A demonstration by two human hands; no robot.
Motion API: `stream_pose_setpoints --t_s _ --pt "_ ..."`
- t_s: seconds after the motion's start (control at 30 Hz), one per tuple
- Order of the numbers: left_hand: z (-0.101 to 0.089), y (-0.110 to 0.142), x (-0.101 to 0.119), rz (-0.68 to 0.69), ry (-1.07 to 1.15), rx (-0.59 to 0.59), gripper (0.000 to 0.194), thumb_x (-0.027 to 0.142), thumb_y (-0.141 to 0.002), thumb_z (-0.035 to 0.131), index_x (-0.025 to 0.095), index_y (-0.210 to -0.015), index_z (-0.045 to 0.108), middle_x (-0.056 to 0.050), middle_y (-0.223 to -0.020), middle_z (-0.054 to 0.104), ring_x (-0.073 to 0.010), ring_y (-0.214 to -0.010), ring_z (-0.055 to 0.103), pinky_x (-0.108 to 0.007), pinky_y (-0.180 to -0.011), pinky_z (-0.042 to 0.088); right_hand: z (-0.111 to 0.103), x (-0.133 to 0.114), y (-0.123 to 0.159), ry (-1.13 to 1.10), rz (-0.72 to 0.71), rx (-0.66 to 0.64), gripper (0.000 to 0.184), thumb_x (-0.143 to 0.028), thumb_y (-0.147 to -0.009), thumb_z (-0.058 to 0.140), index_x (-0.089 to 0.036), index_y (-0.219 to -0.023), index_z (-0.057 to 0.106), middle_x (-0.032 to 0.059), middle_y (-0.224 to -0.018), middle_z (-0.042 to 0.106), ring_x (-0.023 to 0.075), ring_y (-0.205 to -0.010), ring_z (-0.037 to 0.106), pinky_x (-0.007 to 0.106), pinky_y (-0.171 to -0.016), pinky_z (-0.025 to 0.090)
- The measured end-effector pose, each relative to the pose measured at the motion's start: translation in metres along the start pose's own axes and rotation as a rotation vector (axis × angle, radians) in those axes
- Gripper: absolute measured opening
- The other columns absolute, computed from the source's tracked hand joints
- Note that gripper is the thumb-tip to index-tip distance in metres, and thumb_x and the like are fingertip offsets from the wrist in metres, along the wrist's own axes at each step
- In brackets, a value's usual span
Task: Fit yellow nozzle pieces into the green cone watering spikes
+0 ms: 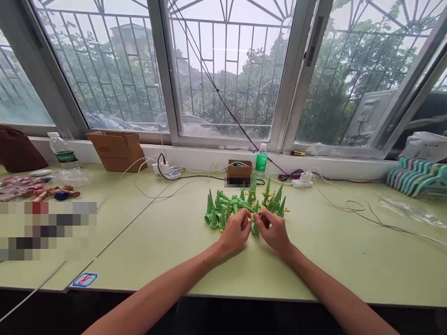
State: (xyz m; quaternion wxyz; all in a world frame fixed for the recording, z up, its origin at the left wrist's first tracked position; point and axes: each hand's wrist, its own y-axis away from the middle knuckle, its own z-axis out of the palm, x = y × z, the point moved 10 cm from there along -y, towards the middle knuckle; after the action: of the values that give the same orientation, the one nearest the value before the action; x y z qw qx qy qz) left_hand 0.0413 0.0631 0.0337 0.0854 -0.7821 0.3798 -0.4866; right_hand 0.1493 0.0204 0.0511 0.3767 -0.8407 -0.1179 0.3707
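Note:
My left hand (pixel 236 229) is closed in a pinch, its fingertips against a green plastic watering spike (pixel 255 229) between my hands. From the other side, my right hand (pixel 274 230) pinches at the same spike. My fingers partly cover it, and any small part at the fingertips is too small to make out. Just beyond and left of my hands is a cluster of green watering spikes (pixel 213 217), some upright and some lying down. More spikes with yellow valve pieces (pixel 277 200) stand behind my right hand.
A small brown box (pixel 240 173) and a green-labelled bottle (pixel 261 160) stand at the back. Cables and a power strip (pixel 302 183) lie along the wall. A cardboard box (pixel 117 151) is back left; hangers (pixel 417 179) are far right. The table's front edge (pixel 251 296) runs below my forearms.

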Motion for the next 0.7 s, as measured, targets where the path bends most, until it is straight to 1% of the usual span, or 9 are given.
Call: stream_pose_setpoints --t_s 0.1,0.2,0.3,0.43,0.57,0.7 --pt "0.001 0.001 0.0 0.01 0.001 -0.004 0.001 0.018 -0.085 0.048 0.018 -0.084 0.049 0.007 -0.058 0.039 -0.0086 -0.051 0.036 -0.022 -0.054 0.03 -0.003 -0.001 0.0 -0.029 -0.026 0.034 0.021 -0.031 -0.092 0.05 -0.019 -0.074 0.052 -0.0058 -0.054 0.04 0.0095 -0.047 0.035 0.022 -0.049 0.032" --pt "0.002 0.001 -0.001 0.018 0.001 -0.008 0.001 0.018 -0.085 0.048 0.018 -0.084 0.048 0.007 -0.058 0.039 -0.0084 -0.051 0.036 -0.022 -0.054 0.03 -0.002 0.0 -0.001 -0.05 -0.023 0.034 0.02 -0.03 -0.092 0.05 -0.019 -0.076 0.052 -0.006 -0.055 0.042 0.0093 -0.047 0.037 0.021 -0.049 0.033" --pt "0.003 0.0 -0.003 0.022 -0.004 -0.019 0.002 0.017 -0.084 0.048 0.018 -0.085 0.05 0.007 -0.058 0.039 -0.0086 -0.051 0.036 -0.022 -0.054 0.03 0.002 0.002 -0.002 -0.054 -0.007 -0.002 0.02 -0.031 -0.092 0.051 -0.019 -0.076 0.051 -0.0057 -0.056 0.044 0.0095 -0.047 0.039 0.021 -0.05 0.033" --pt "0.005 -0.001 -0.003 0.035 -0.032 -0.043 0.01 0.015 -0.084 0.046 0.017 -0.089 0.054 0.006 -0.059 0.04 -0.0093 -0.052 0.037 -0.023 -0.055 0.031 0.009 0.008 -0.004 -0.07 0.038 -0.088 0.022 -0.032 -0.093 0.049 -0.019 -0.075 0.05 -0.0059 -0.055 0.043 0.0101 -0.048 0.039 0.022 -0.05 0.032" --pt "0.008 -0.001 -0.001 0.06 -0.063 -0.061 0.007 0.014 -0.083 0.046 0.017 -0.082 0.053 0.005 -0.06 0.043 -0.0097 -0.054 0.037 -0.023 -0.055 0.03 0.012 0.012 -0.005 -0.049 0.067 -0.122 0.026 -0.032 -0.093 0.049 -0.02 -0.07 0.045 -0.0061 -0.055 0.041 0.0103 -0.049 0.038 0.022 -0.05 0.031" --pt "0.009 -0.001 0.0 0.076 -0.057 -0.069 0.008 0.014 -0.084 0.046 0.017 -0.078 0.049 0.005 -0.061 0.044 -0.0096 -0.054 0.038 -0.023 -0.054 0.03 0.012 0.012 -0.006 -0.022 0.059 -0.133 0.03 -0.032 -0.092 0.049 -0.021 -0.067 0.038 -0.0062 -0.054 0.039 0.0103 -0.049 0.036 0.023 -0.05 0.029"
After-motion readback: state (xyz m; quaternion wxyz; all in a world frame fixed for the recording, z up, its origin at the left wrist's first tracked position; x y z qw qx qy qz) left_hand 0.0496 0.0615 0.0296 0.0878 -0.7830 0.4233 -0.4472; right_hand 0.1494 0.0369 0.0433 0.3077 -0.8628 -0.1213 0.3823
